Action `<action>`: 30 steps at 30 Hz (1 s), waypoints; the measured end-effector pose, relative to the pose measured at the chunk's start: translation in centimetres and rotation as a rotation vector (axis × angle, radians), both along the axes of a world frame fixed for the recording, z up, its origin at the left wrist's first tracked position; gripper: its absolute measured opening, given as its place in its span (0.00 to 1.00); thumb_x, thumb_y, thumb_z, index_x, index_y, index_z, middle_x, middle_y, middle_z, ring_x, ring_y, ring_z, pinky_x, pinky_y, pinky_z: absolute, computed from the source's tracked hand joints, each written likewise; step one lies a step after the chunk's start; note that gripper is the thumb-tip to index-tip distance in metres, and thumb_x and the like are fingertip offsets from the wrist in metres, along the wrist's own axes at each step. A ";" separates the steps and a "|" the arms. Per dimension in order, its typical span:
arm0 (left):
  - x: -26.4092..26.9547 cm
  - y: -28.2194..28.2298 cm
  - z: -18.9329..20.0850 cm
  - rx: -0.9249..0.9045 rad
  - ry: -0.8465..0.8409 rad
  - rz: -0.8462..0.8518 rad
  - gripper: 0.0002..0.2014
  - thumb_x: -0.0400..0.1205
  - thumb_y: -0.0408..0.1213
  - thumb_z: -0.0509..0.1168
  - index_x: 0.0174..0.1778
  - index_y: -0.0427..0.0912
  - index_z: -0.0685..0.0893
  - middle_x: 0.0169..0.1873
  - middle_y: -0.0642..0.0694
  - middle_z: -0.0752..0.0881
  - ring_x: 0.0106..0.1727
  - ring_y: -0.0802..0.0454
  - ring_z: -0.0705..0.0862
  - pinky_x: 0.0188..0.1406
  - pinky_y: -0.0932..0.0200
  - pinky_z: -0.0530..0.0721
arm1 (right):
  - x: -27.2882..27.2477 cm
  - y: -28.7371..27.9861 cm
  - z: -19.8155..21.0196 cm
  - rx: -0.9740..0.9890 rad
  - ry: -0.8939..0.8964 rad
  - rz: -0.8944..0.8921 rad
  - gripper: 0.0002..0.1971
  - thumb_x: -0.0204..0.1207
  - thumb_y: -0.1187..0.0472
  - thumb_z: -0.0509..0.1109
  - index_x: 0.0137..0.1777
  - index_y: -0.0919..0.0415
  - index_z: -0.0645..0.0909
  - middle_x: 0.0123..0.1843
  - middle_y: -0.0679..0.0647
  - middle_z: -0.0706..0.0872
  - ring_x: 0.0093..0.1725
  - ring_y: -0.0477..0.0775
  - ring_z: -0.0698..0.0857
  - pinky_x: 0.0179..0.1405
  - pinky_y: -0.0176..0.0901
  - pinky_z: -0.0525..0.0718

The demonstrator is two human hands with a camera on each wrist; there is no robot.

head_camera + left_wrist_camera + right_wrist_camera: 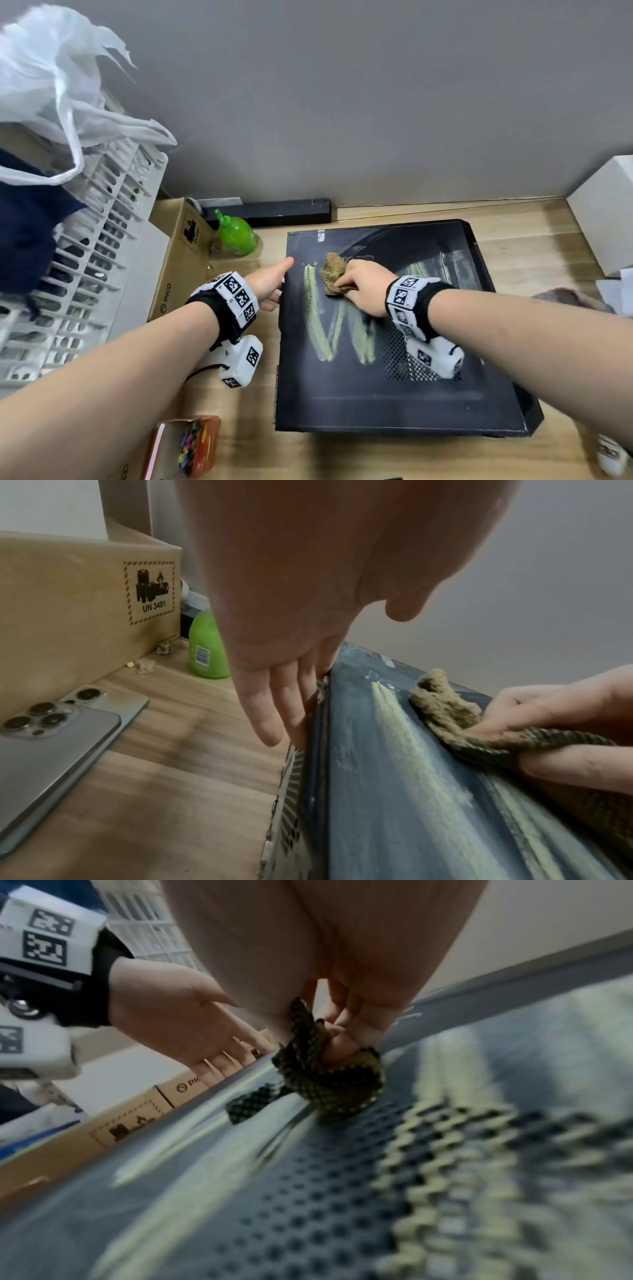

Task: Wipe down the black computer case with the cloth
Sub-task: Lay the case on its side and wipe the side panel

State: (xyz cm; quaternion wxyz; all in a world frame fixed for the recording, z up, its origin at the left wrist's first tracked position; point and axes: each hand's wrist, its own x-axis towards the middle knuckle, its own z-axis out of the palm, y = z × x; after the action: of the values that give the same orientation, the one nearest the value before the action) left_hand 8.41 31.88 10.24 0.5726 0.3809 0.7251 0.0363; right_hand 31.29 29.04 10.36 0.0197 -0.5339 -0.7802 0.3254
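The black computer case (pixel 394 404) lies flat on the wooden desk, its top panel streaked with pale yellowish zigzag marks (pixel 329 329). My right hand (pixel 363 287) grips a crumpled brown-green cloth (pixel 332 272) and holds it down on the far-left part of the panel. In the right wrist view the cloth (pixel 329 1085) is bunched under curled fingers beside the perforated vent (pixel 308 1204). My left hand (pixel 270 284) is flat, with straight fingers (pixel 274 710) against the case's left edge (pixel 318 750).
A cardboard box (pixel 178 253), a green bottle (pixel 236 234) and a white slotted crate (pixel 85 274) with a plastic bag stand at the left. A phone (pixel 44 750) lies on the desk left of the case. A crayon box (pixel 191 445) sits near the front; a white box (pixel 606 212) at the right.
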 end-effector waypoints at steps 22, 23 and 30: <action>-2.5 -1.8 -0.1 -0.049 -0.046 -0.106 0.39 0.76 0.72 0.47 0.74 0.50 0.77 0.64 0.38 0.82 0.46 0.45 0.87 0.51 0.52 0.80 | -5.2 -0.1 0.4 0.004 -0.016 0.436 0.22 0.76 0.66 0.63 0.66 0.48 0.83 0.61 0.51 0.81 0.62 0.54 0.79 0.60 0.36 0.71; -2.7 -1.9 -0.1 -0.056 -0.050 -0.107 0.40 0.75 0.73 0.47 0.74 0.50 0.77 0.63 0.38 0.83 0.49 0.44 0.87 0.53 0.52 0.79 | -5.1 1.0 0.6 0.006 -0.036 0.477 0.22 0.75 0.67 0.64 0.65 0.49 0.84 0.61 0.52 0.83 0.61 0.54 0.80 0.59 0.36 0.72; -3.4 -3.5 -1.2 -0.065 -0.096 -0.040 0.31 0.85 0.66 0.42 0.71 0.50 0.75 0.44 0.47 0.85 0.41 0.49 0.85 0.53 0.52 0.78 | -5.3 6.0 -1.4 0.069 -0.044 0.035 0.20 0.75 0.67 0.63 0.63 0.51 0.86 0.51 0.44 0.86 0.61 0.56 0.84 0.57 0.31 0.74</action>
State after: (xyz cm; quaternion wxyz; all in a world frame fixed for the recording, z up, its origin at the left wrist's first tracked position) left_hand 4.96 28.40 9.07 0.6193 0.3744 0.6899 0.0193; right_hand 25.99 35.08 8.99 0.0153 -0.5263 -0.8002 0.2870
